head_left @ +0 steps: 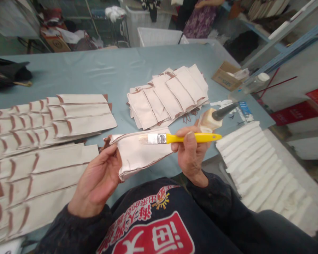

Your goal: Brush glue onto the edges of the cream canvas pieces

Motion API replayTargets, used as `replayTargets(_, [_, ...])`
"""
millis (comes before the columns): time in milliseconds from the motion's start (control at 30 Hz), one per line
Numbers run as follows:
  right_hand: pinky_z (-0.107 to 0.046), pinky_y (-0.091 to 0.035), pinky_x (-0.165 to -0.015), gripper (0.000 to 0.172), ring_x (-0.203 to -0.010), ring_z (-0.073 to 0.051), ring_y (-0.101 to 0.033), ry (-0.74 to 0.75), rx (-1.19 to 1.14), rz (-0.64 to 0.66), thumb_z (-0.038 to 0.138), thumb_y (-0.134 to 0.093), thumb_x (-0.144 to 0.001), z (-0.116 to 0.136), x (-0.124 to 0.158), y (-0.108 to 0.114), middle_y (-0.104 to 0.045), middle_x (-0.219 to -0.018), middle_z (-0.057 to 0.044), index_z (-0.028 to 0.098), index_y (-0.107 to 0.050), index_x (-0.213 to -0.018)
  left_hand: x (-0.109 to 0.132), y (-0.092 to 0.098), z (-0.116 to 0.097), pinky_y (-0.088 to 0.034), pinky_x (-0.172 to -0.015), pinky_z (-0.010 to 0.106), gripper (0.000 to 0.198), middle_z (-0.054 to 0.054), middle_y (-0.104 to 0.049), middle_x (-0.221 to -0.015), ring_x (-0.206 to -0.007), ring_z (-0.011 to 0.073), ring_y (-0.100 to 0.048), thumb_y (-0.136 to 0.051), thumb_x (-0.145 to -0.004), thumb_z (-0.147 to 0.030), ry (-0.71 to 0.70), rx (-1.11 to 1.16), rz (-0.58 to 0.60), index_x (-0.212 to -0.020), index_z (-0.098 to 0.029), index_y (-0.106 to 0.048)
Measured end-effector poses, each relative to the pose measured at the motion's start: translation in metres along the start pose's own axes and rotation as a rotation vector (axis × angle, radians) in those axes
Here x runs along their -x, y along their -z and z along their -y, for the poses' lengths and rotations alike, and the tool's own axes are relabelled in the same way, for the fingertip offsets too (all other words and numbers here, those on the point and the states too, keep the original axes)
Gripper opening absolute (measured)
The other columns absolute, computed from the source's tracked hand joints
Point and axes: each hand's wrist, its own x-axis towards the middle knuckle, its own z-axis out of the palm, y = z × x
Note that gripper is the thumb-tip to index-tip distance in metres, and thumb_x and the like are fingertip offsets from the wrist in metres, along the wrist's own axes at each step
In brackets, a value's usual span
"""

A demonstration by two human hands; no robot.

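Fabric piece (137,155) lies clutched at its near end in the left hand (99,180), above the table (95,74) edge. Right hand (192,153) grips a brush (180,138), bristles over the piece. Laid-out pieces (42,141) lie to the left, a stack (166,95) beyond, white strips (262,169) to the right.

The right hand (192,155) is masking the middle of the handle of the yellow brush (169,138) and part of the pot (208,121) behind; fingers of the left hand (98,183) are lying hidden under the folded piece (140,155). Rows of cream pieces (42,169) are running off the left edge; a co-worker (201,19) is being cropped at the top.
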Motion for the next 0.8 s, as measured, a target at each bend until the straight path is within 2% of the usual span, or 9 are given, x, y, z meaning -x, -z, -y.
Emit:
replayTargets(133, [-0.018,-0.045,-0.042,0.029,-0.044,-0.007,-0.052,-0.048,-0.039,-0.009,0.048,-0.065,-0.100,-0.007,0.006,0.004,-0.057,-0.056,0.008,0.022,-0.069,-0.086,-0.003,0.000,-0.005,-0.068,-0.084,0.030,0.044,0.007,-0.084,-0.085,-0.074,0.0167,-0.082,-0.030,-0.110,-0.011,-0.004,-0.036,0.062,-0.141,-0.013,-0.061])
replayTargets(267, [-0.018,-0.040,-0.040,0.035,-0.041,-0.007,-0.049,-0.160,-0.100,-0.108,0.054,-0.068,-0.095,-0.006,0.004,0.009,-0.054,-0.051,0.009,0.022,-0.067,-0.082,-0.017,0.016,-0.002,-0.066,-0.087,0.033,0.040,0.004,-0.084,-0.092,-0.079,0.0164,-0.081,-0.041,-0.105,-0.010,-0.085,-0.094,0.064,-0.136,-0.018,-0.064])
replayTargets(333, [-0.018,-0.036,-0.038,0.036,-0.039,-0.007,-0.044,-0.268,-0.148,-0.172,0.056,-0.073,-0.090,-0.001,0.002,0.015,-0.050,-0.048,0.010,0.022,-0.065,-0.078,-0.022,0.031,0.005,-0.065,-0.088,0.032,0.036,0.003,-0.084,-0.097,-0.082,0.0164,-0.080,-0.052,-0.100,-0.013,-0.193,-0.222,0.065,-0.131,-0.021,-0.067])
replayTargets(400, [-0.018,-0.035,-0.039,0.037,-0.037,-0.006,-0.039,-0.382,-0.174,-0.220,0.054,-0.081,-0.082,0.003,-0.001,0.023,-0.046,-0.046,0.011,0.022,-0.063,-0.075,-0.024,0.047,0.012,-0.062,-0.084,0.031,0.032,0.004,-0.082,-0.100,-0.088,0.0198,-0.078,-0.063,-0.094,-0.026,-0.388,-0.521,0.132,-0.124,-0.019,-0.070])
replayTargets(433, [-0.019,-0.034,-0.040,0.038,-0.037,-0.006,-0.037,-0.422,-0.186,-0.231,0.052,-0.084,-0.077,0.004,-0.003,0.027,-0.044,-0.045,0.012,0.022,-0.061,-0.072,-0.024,0.054,0.016,-0.061,-0.079,0.030,0.034,0.006,-0.081,-0.099,-0.087,0.0208,-0.076,-0.061,-0.095,-0.037,-0.493,-0.744,0.175,-0.121,-0.018,-0.071])
replayTargets(500, [-0.019,-0.034,-0.040,0.039,-0.038,-0.006,-0.035,-0.477,-0.208,-0.256,0.051,-0.089,-0.071,0.002,-0.008,0.034,-0.046,-0.044,0.011,0.022,-0.063,-0.074,-0.023,0.068,0.021,-0.057,-0.077,0.030,0.036,0.006,-0.080,-0.094,-0.085,0.0225,-0.072,-0.064,-0.091,-0.045,-0.566,-0.924,0.192,-0.108,-0.016,-0.075])
replayTargets(567, [-0.019,-0.035,-0.042,0.038,-0.038,-0.006,-0.035,-0.523,-0.218,-0.278,0.047,-0.091,-0.067,0.000,-0.010,0.036,-0.046,-0.043,0.011,0.022,-0.064,-0.074,-0.019,0.083,0.025,-0.052,-0.077,0.029,0.030,0.005,-0.077,-0.088,-0.083,0.0214,-0.067,-0.067,-0.088,-0.045,-0.602,-1.034,0.186,-0.094,-0.016,-0.076])
replayTargets(667, [-0.019,-0.035,-0.042,0.038,-0.038,-0.006,-0.035,-0.572,-0.204,-0.266,0.047,-0.091,-0.066,-0.001,-0.010,0.032,-0.045,-0.043,0.012,0.022,-0.063,-0.072,-0.013,0.109,0.033,-0.046,-0.069,0.028,0.027,0.001,-0.070,-0.075,-0.073,0.0185,-0.059,-0.065,-0.088,-0.042,-0.609,-1.170,0.158,-0.077,-0.018,-0.071])
replayTargets(800, [-0.019,-0.036,-0.041,0.043,-0.038,-0.006,-0.038,-0.609,-0.179,-0.191,0.053,-0.092,-0.065,-0.006,-0.004,0.020,-0.047,-0.043,0.011,0.022,-0.064,-0.073,-0.019,0.151,0.043,-0.046,-0.068,0.030,0.023,0.003,-0.069,-0.073,-0.072,0.0214,-0.059,-0.062,-0.088,-0.039,-0.606,-1.273,0.067,-0.076,-0.021,-0.070])
